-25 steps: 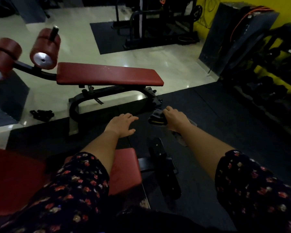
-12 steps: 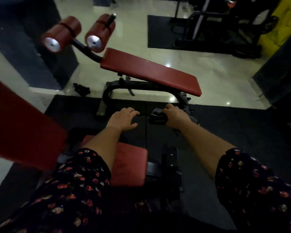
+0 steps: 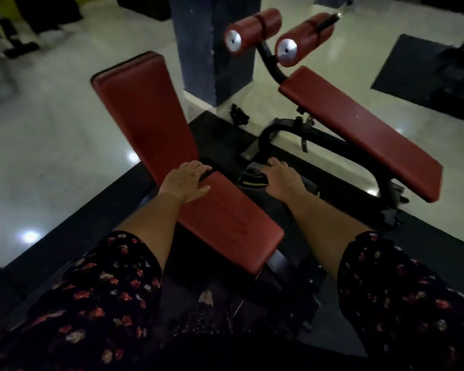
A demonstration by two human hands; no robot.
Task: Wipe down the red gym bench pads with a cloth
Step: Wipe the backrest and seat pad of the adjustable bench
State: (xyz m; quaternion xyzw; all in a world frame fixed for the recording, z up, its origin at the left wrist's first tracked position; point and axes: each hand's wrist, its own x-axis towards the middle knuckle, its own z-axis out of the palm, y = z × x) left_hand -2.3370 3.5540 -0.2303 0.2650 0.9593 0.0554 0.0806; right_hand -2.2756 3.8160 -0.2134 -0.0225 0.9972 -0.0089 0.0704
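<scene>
A red bench stands right in front of me, with a seat pad near me and a tilted back pad rising beyond it. My left hand hovers with relaxed fingers over the far end of the seat pad, by the gap between the two pads. Whether it touches the pad is unclear. My right hand grips a dark bunched cloth just right of the seat pad, off the bench. A second red bench pad slants at the right, with two red roller pads at its far end.
A dark rubber mat lies under both benches, on a glossy pale floor. A dark pillar rises behind the back pad. A small black object lies at the mat's far edge. Another mat and dark equipment sit at the far right.
My view has swung left, bringing the near bench's back pad into the middle. My left hand now lies over the seat pad. My right hand still holds the cloth.
</scene>
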